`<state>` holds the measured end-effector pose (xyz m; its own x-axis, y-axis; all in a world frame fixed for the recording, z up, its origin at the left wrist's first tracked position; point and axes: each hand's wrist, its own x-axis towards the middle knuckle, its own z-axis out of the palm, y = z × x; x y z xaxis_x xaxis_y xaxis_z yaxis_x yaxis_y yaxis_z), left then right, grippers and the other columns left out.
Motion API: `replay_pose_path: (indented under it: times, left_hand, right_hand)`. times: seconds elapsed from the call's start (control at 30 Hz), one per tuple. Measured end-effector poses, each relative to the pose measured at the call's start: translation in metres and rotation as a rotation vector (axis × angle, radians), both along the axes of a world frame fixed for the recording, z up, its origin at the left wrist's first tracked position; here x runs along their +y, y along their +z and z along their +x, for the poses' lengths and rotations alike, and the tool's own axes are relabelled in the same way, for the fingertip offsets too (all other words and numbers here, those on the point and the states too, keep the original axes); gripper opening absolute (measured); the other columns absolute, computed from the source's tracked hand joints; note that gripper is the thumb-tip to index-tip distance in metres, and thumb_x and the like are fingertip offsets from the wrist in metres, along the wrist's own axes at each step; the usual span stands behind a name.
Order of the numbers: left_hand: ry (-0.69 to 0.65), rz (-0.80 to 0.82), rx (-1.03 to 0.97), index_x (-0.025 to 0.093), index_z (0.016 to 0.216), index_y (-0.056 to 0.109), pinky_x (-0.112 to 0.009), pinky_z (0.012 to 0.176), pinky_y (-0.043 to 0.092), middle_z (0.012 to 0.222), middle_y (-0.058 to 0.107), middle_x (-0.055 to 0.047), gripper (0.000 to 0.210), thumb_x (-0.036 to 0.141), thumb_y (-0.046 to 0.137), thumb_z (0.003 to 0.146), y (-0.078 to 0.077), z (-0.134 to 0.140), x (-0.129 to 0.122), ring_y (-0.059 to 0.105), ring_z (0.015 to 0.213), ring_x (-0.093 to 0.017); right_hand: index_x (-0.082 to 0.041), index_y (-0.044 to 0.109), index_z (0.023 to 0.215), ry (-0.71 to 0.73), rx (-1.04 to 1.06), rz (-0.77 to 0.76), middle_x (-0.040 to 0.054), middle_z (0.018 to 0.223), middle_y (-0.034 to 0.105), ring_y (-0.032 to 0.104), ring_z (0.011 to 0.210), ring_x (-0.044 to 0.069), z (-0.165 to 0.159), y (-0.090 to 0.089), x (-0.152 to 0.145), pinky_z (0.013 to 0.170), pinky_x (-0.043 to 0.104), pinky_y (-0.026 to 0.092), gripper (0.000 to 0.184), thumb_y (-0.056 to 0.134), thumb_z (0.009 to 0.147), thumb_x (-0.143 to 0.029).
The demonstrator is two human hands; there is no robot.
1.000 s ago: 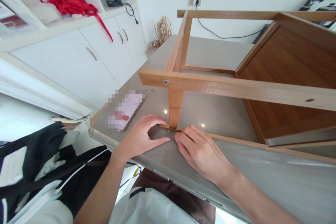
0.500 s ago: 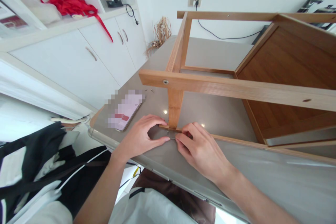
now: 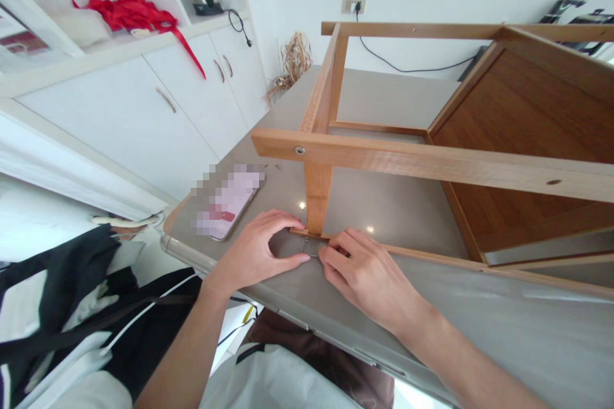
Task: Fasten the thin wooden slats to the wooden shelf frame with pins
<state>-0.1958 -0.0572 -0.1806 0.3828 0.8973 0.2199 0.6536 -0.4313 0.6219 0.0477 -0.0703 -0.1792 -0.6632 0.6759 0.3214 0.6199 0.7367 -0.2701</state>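
Observation:
A wooden frame (image 3: 407, 158) with slatted panels lies on its side on the table. My right hand (image 3: 364, 275) pinches the long arm of a small metal hex key (image 3: 314, 255) near the table's front edge. The key's short arm points at the lower rail, by the foot of the crosspiece (image 3: 317, 198). My left hand (image 3: 254, 249) curves around that spot. Its fingertips press on the end of the rail, while the thumb rests beside the key's bend. Whether the thumb touches the key is hard to tell.
On the grey table (image 3: 288, 112), a phone (image 3: 225, 211) with a blurred screen lies to the left, with small screws (image 3: 277, 166) behind it. Dried plants (image 3: 293, 57) stand by the wall. Black clothes (image 3: 86, 281) hang at lower left.
The hex key's long arm and my right fingers have shifted slightly toward the front edge. My left hand stays at the rail end, and the view has moved a little.

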Motion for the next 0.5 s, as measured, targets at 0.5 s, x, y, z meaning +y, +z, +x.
replay_pose_path:
  times: [0.5]
  left_hand:
    - [0.000, 0.022, -0.002, 0.025, 0.111, 0.065, -0.033, 0.098, 0.049, 0.112, 0.070, -0.002, 0.035, 0.042, 0.078, 0.084, -0.0003, 0.0001, 0.0008, 0.063, 0.109, -0.020]
  right_hand:
    - [-0.015, 0.066, 0.096, 0.020, 0.036, 0.015, 0.0048, 0.089, 0.058, 0.051, 0.084, 0.018, -0.0034, 0.0022, -0.0003, 0.080, 0.034, 0.048, 0.010, 0.057, 0.096, -0.011]
